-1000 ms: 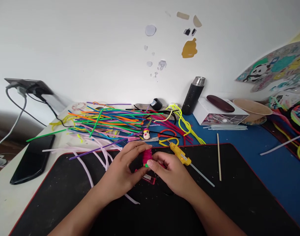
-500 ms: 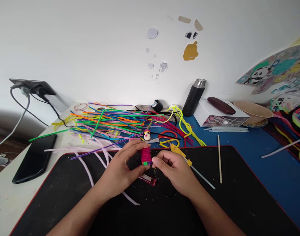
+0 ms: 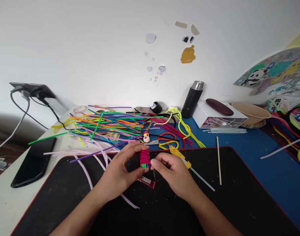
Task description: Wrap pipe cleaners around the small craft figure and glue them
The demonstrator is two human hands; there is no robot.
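Note:
Both my hands meet over the black mat point(image 3: 238, 196) at the middle of the desk. My left hand point(image 3: 121, 172) pinches a small coil of pink pipe cleaner with a green band at its base point(image 3: 145, 158), holding it upright between thumb and fingers. My right hand point(image 3: 173, 172) is closed in a pinch at the coil's lower right edge, on the green end. A small red lighter-like item point(image 3: 147, 180) lies on the mat just under my hands. A yellow glue gun point(image 3: 181, 155) lies right behind my right hand.
A heap of coloured pipe cleaners point(image 3: 108, 126) covers the desk behind my hands, with scissors point(image 3: 162, 139) and a tiny figurine point(image 3: 146, 137). A phone point(image 3: 33, 160) lies left, a wooden stick point(image 3: 218, 160) right, a black flask point(image 3: 193, 100), white box point(image 3: 219, 116) and bowl point(image 3: 250, 113) at the back.
My hands have stayed in place. The coil has been turned a little between my fingers, and the green band shows more at its base.

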